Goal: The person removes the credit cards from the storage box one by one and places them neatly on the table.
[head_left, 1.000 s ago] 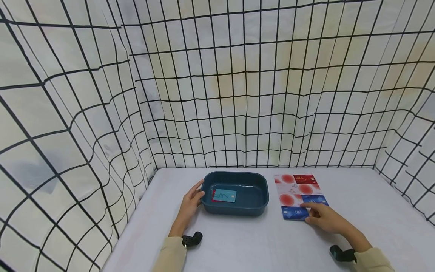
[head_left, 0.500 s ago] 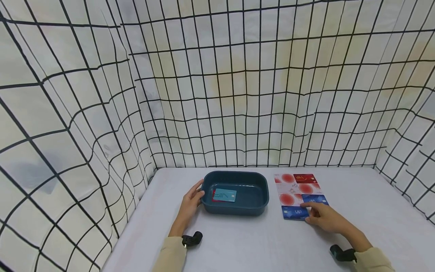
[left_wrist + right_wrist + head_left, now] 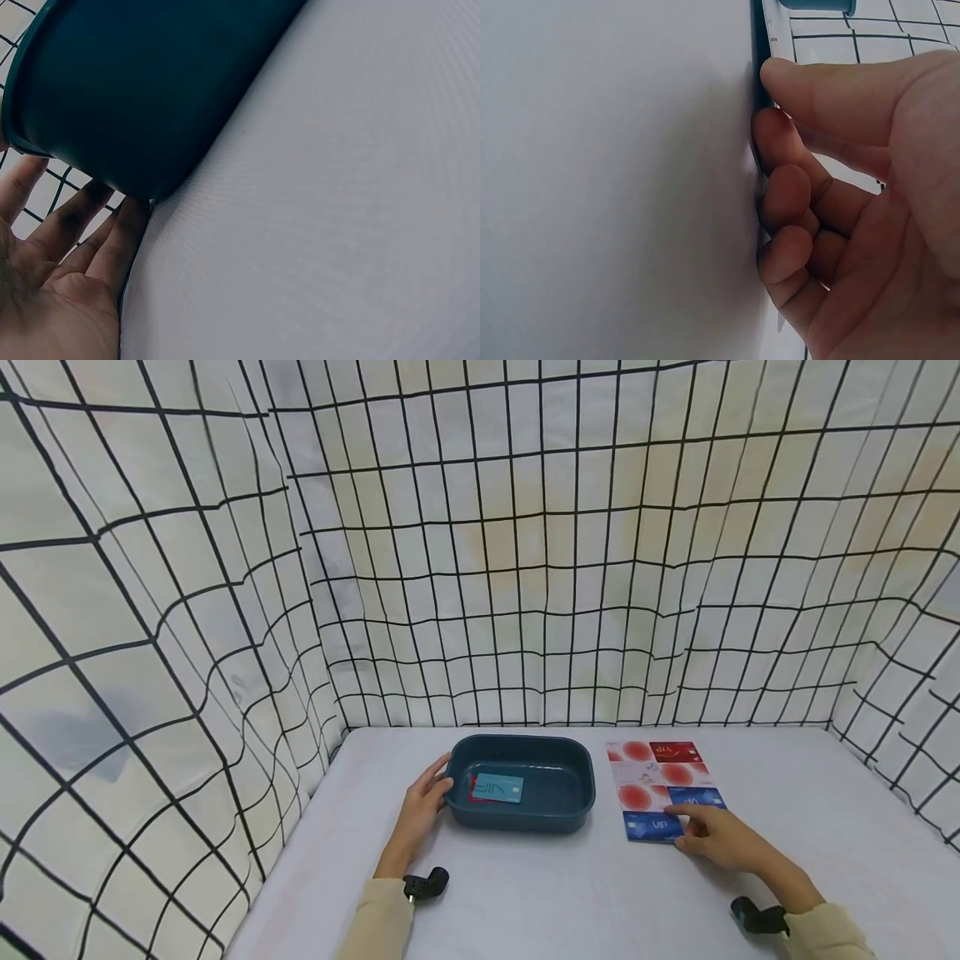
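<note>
My left hand (image 3: 414, 818) touches the left end of a dark teal plastic tray (image 3: 517, 818), its fingers fairly straight along the outer wall in the left wrist view. Inside the tray, a light-blue card (image 3: 498, 788) overlaps a red card (image 3: 474, 797). On the right, my right hand (image 3: 716, 842) rests at the near end of a patch of cards. Its thumb and forefinger touch a blue VIP card (image 3: 649, 827), and the other fingers bend loosely in the right wrist view. Part of a second blue card (image 3: 699, 796) lies just beyond the forefinger.
Farther back in the patch are a red VIP card (image 3: 673, 752) and pink pieces with red circles (image 3: 636, 751). A white cloth (image 3: 555, 893) covers the table. Black netting (image 3: 544, 567) over white sheeting rises behind and at both sides.
</note>
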`<state>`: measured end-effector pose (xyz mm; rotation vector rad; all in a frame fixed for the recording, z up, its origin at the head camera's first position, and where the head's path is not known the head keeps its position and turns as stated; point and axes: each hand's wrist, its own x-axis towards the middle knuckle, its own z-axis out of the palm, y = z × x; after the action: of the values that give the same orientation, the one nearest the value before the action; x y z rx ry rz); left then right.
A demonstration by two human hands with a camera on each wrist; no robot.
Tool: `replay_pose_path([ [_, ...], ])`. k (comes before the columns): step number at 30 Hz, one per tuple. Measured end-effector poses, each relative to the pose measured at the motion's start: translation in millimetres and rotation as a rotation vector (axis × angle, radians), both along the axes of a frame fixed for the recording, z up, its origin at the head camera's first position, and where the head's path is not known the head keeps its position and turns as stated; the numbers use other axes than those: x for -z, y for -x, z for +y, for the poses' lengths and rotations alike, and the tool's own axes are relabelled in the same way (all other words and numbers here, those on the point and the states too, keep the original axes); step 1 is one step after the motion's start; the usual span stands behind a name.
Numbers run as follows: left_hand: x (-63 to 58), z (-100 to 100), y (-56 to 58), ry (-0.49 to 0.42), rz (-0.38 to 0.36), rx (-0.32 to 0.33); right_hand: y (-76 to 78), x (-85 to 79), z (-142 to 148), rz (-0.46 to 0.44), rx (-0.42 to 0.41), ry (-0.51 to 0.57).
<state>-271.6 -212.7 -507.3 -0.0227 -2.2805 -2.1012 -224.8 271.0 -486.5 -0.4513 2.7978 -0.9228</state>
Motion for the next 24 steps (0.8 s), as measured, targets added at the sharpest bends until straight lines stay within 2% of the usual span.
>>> replay_pose_path([
  [11,-1.4,0.9,-0.5,0.006,0.002,0.002,-0.6,-1.9,-1.4,-0.035,0.027,0.016],
  [24,-1.8,1.6,-2.7,0.017,0.022,0.015,0.2,1.4,-0.3,-0.019,0.042,0.004],
])
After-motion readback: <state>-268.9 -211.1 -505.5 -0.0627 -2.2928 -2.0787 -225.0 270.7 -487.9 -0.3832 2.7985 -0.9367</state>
